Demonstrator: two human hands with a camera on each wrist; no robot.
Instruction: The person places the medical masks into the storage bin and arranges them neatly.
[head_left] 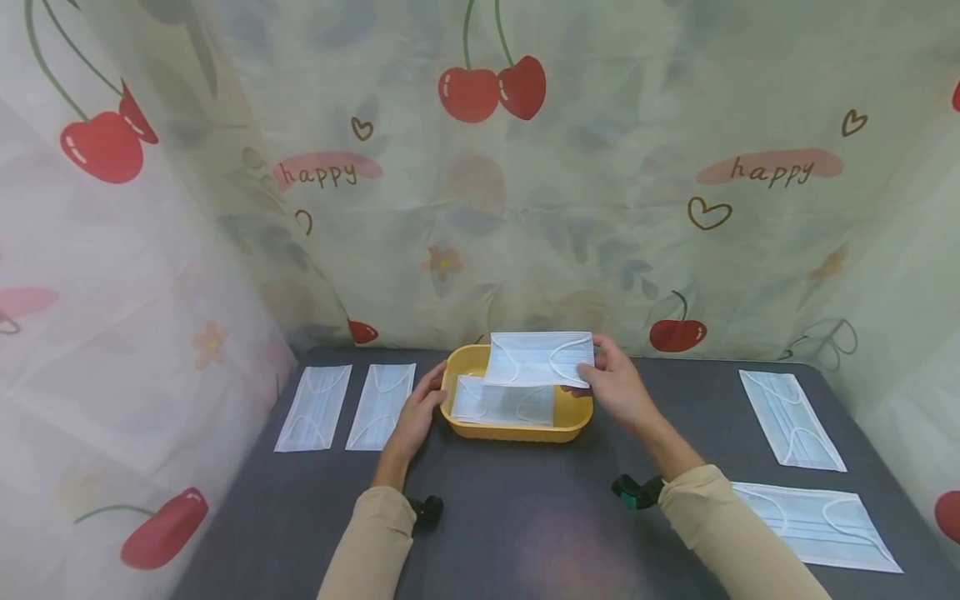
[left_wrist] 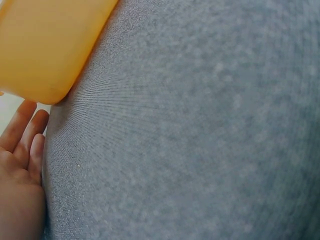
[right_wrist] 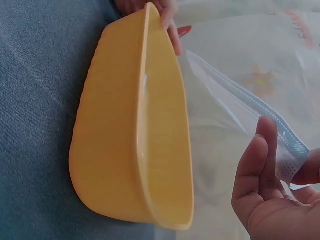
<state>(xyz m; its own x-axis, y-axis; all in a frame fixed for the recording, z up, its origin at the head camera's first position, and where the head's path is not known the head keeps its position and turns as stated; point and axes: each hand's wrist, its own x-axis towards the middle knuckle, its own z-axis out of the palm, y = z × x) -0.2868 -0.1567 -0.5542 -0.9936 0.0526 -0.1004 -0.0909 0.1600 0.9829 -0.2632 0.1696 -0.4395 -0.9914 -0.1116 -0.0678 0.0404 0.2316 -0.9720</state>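
A yellow plastic basket [head_left: 517, 433] sits on the dark table, with a pale blue face mask [head_left: 502, 410] lying inside. My left hand [head_left: 415, 410] rests against the basket's left end; its visible fingers [left_wrist: 22, 130] look fairly straight there. Above the basket's right part, my right hand [head_left: 617, 383] pinches another pale blue face mask [head_left: 536, 358] by its right edge, between thumb and fingers. White ear loops hang across that mask's front. From the right wrist, the held mask [right_wrist: 240, 102] appears edge-on beside the basket [right_wrist: 110, 130].
Two face masks, an outer one [head_left: 313, 408] and an inner one [head_left: 381, 407], lie left of the basket. On the right are an upper mask [head_left: 793, 419] and a lower mask [head_left: 825, 529] partly behind the right sleeve. A cherry-print curtain [head_left: 570, 208] surrounds the table [head_left: 510, 500].
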